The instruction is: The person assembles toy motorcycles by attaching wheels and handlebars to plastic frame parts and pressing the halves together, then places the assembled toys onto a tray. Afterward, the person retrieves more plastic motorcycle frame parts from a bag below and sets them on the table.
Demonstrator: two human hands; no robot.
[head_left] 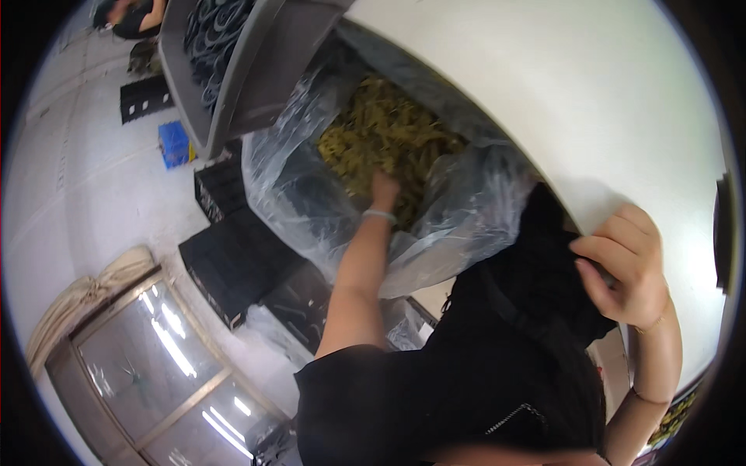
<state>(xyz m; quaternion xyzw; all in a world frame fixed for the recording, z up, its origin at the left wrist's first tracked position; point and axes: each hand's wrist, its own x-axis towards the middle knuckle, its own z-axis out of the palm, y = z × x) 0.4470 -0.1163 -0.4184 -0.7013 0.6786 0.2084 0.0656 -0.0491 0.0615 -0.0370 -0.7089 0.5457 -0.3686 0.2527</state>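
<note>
A large clear plastic bag [287, 175] hangs wide at the mouth beside the table. Many small olive-yellow pieces [388, 116] lie inside it; their exact kind is too blurred to tell. My left hand [385, 190] reaches down into the bag, its fingertips hidden among the pieces. Whether it grips any of them does not show. At the right, my right hand [625, 260] rests against the edge of the white table [590, 93]. Its fingers are loosely bent, the thumb stands apart, and nothing shows in it.
A grey bin [264, 70] holding dark ring-shaped parts [217, 39] stands at the far left of the bag. Black crates [241, 256] and a small blue box [175, 145] are on the floor. A glazed frame [155, 365] lies lower left. Another person [138, 17] is at the top left.
</note>
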